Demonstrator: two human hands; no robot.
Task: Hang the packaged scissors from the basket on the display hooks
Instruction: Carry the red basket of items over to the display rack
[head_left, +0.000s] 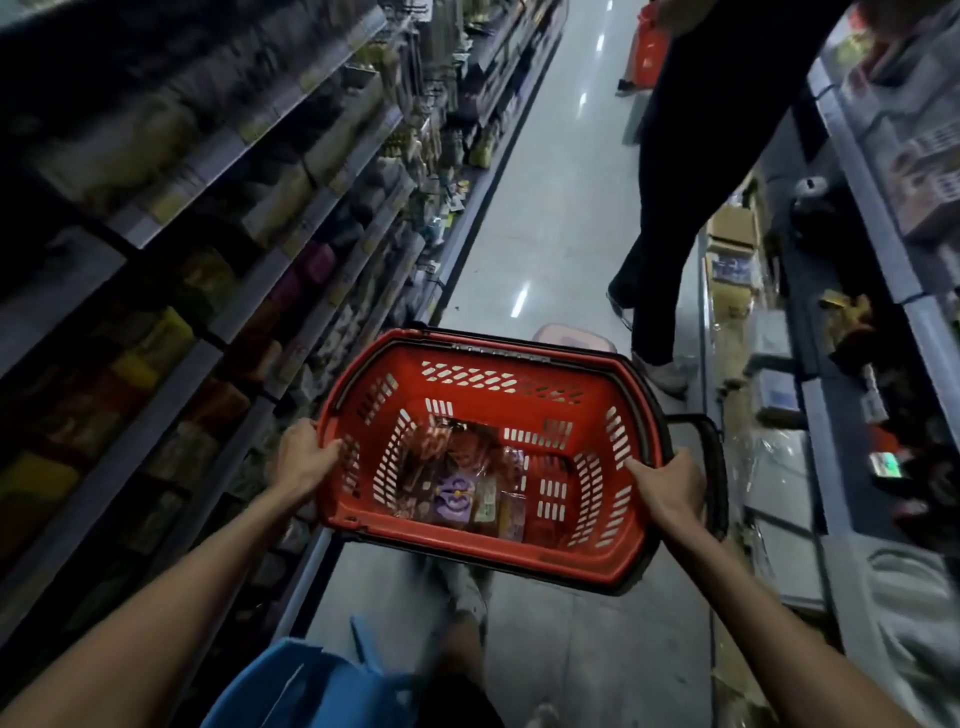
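I'm carrying the basket (488, 558) down the aisle, left hand (301, 460) and right hand (670, 486) each gripping a side rim. The packaged scissors (457, 493) lie on its bottom. None hung yet; next I must find the hooks and free a hand.

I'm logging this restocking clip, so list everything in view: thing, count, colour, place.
basket: one, red, held above the aisle floor
packaged scissors: several, count unclear, purple handles, on the basket's bottom
left shelves: one run, grey, goods blurred
right shelves: one run, grey, goods blurred
another person: one, dark trousers, ahead right
blue object: one, bottom edge, unidentifiable
left hand: one, grips the basket's left rim
right hand: one, grips the basket's right rim
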